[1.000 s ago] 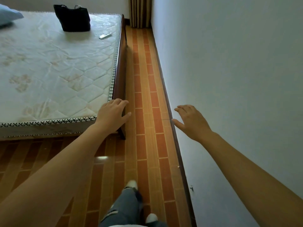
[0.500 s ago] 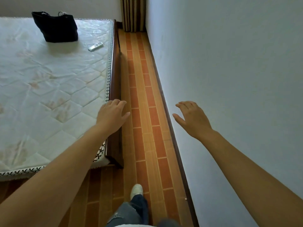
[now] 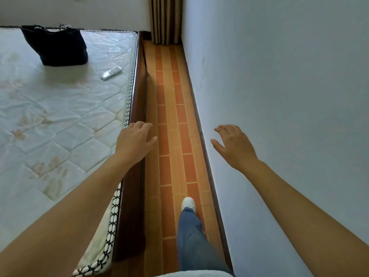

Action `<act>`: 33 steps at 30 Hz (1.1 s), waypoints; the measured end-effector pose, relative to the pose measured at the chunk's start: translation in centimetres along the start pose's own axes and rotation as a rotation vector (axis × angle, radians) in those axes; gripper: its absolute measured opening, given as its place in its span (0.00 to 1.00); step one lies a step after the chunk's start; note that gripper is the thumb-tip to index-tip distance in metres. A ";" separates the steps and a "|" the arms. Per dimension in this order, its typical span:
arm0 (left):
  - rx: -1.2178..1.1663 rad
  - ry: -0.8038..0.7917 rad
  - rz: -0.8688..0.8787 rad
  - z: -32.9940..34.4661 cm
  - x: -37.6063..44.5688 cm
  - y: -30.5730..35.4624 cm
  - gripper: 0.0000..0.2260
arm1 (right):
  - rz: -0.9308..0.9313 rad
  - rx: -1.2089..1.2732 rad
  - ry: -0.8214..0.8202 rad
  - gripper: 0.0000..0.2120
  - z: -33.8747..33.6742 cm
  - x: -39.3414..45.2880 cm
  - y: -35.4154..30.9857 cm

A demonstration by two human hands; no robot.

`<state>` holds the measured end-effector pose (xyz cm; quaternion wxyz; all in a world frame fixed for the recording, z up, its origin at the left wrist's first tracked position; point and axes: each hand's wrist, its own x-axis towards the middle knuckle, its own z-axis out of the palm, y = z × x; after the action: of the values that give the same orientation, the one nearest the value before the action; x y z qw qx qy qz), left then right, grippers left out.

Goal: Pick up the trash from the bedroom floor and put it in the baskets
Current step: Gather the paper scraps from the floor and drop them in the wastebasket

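Observation:
Both my arms reach forward over a narrow strip of orange tiled floor [image 3: 169, 116] between a bed and a wall. My left hand [image 3: 133, 142] hovers above the bed's wooden side rail, fingers relaxed and holding nothing. My right hand [image 3: 234, 145] floats close to the white wall, fingers spread and empty. No trash and no basket shows anywhere in this view. My leg in blue jeans with a white shoe [image 3: 188, 203] stands on the tiles below.
The bed [image 3: 60, 120] with a bare quilted mattress fills the left. On it lie a black bag [image 3: 56, 47] and a white remote [image 3: 111, 72]. The white wall [image 3: 279, 96] bounds the right. A striped curtain [image 3: 166, 21] hangs at the strip's far end.
I have walked forward into the gap beside the bed; the bed's foot corner has slid below and behind. Both hands stay raised, open and empty.

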<state>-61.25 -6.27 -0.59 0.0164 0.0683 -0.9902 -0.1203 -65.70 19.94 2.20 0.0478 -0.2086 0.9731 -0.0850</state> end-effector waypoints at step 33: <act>0.015 0.070 -0.098 -4.1 67.4 -11.8 0.19 | -0.066 0.040 0.041 0.20 -5.9 70.3 4.5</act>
<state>-126.28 -27.97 1.63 0.0446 0.1211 -0.9854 -0.1110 -132.10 -4.25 3.12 0.0291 -0.2378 0.9646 -0.1105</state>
